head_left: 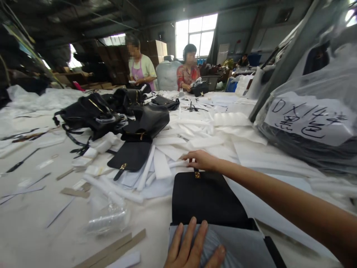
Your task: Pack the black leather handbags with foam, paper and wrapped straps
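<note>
At the bottom centre of the frame, the left grip (185, 257) lies palm down with fingers spread, closed on nothing, on a grey sheet (245, 242) over the near part of a black bag (206, 197). That flat contact probably steadies the bag while the other arm stretches. The bag lies in the lower centre, its flap folded out away from the body, likely so that its mouth side stays within reach; the gold clasp (197, 174) sits at the far edge.

Cardboard strips (111, 249) and a clear roll (108, 219) lie at lower left, apart from the bag, perhaps to leave it room on the tabletop (61, 245).

Just beyond the clasp, the right grip (202, 160) is half curled, fingertips at the white strips (161, 165); I cannot tell whether it pinches one. The strips' heap seems placed for an easy reach.

Left of centre, a second bag (131, 154) rests on the heap, flap open towards the near side. Behind it, more bags (92, 111) are piled loosely. A labelled sack (320, 93) fills the right, its writing facing out, presumably to be read.

At the far side, two co-workers (143, 70) handle items.
</note>
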A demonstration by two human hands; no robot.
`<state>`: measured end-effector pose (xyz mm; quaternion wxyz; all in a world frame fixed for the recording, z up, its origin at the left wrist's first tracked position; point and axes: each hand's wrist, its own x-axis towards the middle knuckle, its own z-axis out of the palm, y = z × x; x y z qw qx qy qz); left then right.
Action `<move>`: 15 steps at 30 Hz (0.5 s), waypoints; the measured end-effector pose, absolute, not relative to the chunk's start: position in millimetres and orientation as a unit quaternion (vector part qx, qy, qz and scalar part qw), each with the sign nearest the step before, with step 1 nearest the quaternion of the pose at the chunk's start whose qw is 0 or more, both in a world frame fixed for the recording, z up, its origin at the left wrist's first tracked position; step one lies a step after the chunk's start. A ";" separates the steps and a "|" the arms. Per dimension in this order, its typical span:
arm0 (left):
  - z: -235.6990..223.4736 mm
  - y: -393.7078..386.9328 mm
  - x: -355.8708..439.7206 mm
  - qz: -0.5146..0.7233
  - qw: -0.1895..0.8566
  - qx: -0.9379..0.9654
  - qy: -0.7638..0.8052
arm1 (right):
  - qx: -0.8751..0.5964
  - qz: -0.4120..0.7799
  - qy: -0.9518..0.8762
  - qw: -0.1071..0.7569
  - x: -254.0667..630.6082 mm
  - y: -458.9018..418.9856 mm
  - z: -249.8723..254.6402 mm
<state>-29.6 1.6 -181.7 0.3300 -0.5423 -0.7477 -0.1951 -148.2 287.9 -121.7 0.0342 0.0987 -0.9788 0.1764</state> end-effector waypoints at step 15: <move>-153.5 -16.3 -33.9 -0.107 0.253 -0.617 -0.737 | -0.074 0.004 -0.997 -0.029 -120.2 292.9 -63.7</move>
